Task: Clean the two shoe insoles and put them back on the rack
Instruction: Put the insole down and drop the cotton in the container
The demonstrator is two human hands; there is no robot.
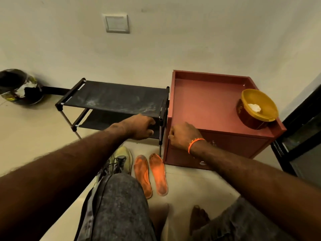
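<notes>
L hand (141,126) fingertips hidden under rack (119,100) edge, shoes (119,162) part-hidden by knee — helmet (19,87) cut off

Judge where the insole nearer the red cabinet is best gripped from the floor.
Probably the heel end of the right insole, pinched from above at its near edge. It lies flat beside the left insole, heel toward the person, toe close to the cabinet.

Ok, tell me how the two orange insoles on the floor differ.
The left insole looks darker and grubbier overall, while the right insole shows brighter orange through its middle. The left insole lies next to the yellow-green shoes; the right insole lies nearer the red cabinet. Both lie flat on the floor, side by side, toes toward the shoe rack, neither touched by the hands.
</notes>
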